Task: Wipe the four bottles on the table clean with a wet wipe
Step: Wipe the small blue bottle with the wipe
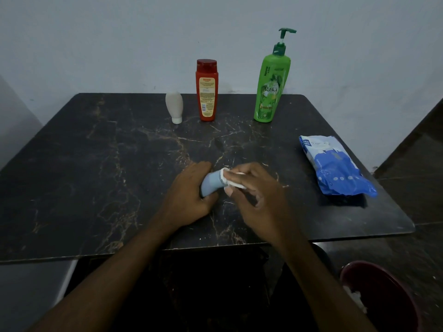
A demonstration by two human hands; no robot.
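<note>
Here, just below the middle of the frame, the left hand (189, 195) grips a pale blue bottle (212, 182), fingers and thumb curled round its body. The bottle lies tilted, its upper end pointing toward the right hand (261, 192). That hand pinches a white wet wipe (233, 182) and presses it against the bottle's upper end; how the end is shaped cannot be seen under the wipe. Both hands are low over the dark, veined tabletop (96, 176).

Toward the right edge of the frame a blue pack of wipes (335, 166) lies flat on the tabletop, well apart from the hands. Along the far edge, in the upper middle, three bottles stand in a row: a small white bottle (174, 106) resting on its cap, a red bottle (207, 92) just beside it, and further right a tall green pump bottle (271, 87). In the lower right corner, below the tabletop, a dark red bin (383, 288) holds something white.
</note>
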